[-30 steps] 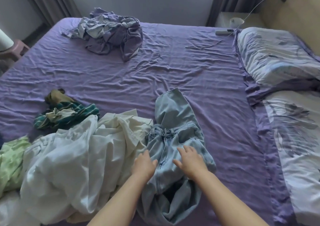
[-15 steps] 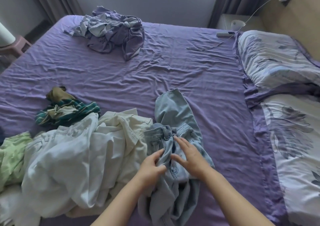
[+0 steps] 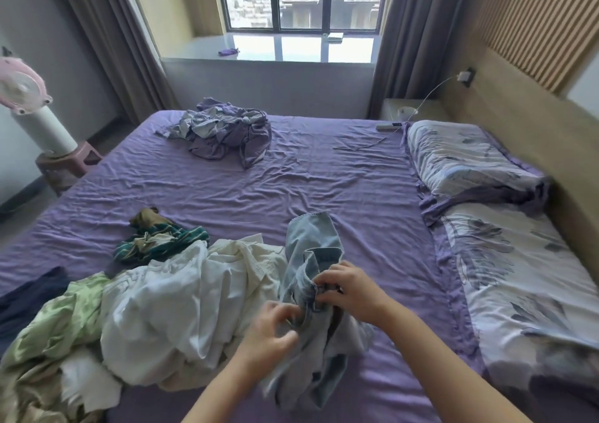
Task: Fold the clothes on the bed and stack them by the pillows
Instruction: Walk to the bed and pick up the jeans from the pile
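Both hands on the jeans (image 3: pixel 311 254), light-blue denim, bunched up w/ one leg stretching away from my fingers toward the far side of the bed (image 3: pixel 324 176). My right hand (image 3: pixel 350 293) has fingers curled tight, pinching the waistband area; my left hand (image 3: pixel 269 335) is just below and left of it, fingers curled into the denim too, though it's blurred so exact grip is hard to read. Hands nearly touching, fabric gathered between them.

Just left of my left fingers: white shirt (image 3: pixel 168 309), crumpled, touching the jeans. Past it, further left, a green garment (image 3: pixel 58 322) and a dark navy piece (image 3: pixel 29 296) at the edge. Beyond the white shirt, a green striped item (image 3: pixel 158 244) in a heap. Far across from my fingers, purple-grey pile (image 3: pixel 223 130) near the bed's far edge.

Pillows (image 3: pixel 460 160) well right of my right hand, along the headboard; no clothes on them.
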Tool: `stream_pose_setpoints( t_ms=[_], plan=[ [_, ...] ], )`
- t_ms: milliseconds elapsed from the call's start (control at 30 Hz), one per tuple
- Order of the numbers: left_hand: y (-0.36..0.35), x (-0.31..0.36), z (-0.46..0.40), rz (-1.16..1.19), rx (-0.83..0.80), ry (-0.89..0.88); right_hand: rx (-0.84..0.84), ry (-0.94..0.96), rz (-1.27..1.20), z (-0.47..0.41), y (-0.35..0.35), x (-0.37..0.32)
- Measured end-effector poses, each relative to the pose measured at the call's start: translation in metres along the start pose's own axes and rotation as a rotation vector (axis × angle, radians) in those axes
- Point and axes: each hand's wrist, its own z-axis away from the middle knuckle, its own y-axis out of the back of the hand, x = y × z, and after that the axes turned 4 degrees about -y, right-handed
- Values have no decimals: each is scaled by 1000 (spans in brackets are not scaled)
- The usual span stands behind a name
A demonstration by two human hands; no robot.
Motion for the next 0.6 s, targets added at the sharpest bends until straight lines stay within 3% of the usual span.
stream_pose_setpoints(
  t_ms=[67, 100, 233, 367, 500, 600],
  plan=[
    [8, 16, 1, 24, 133, -1, 33, 67, 50, 25, -3, -13],
    [12, 24, 0, 11, 109, -7, 49, 92, 59, 37, -3, -18],
    [19, 57, -5, -370, -221, -112, 105, 159, 87, 78, 1, -33],
    [23, 86, -1, -729, -384, -286, 147, 142, 163, 107, 13, -39],
    [30, 105, 17, -661, -428, -245, 184, 32, 123, 129, 22, -37],
    [31, 112, 42, -402, -351, -199, 218, -30, 29, 138, 21, -43]
  ],
)
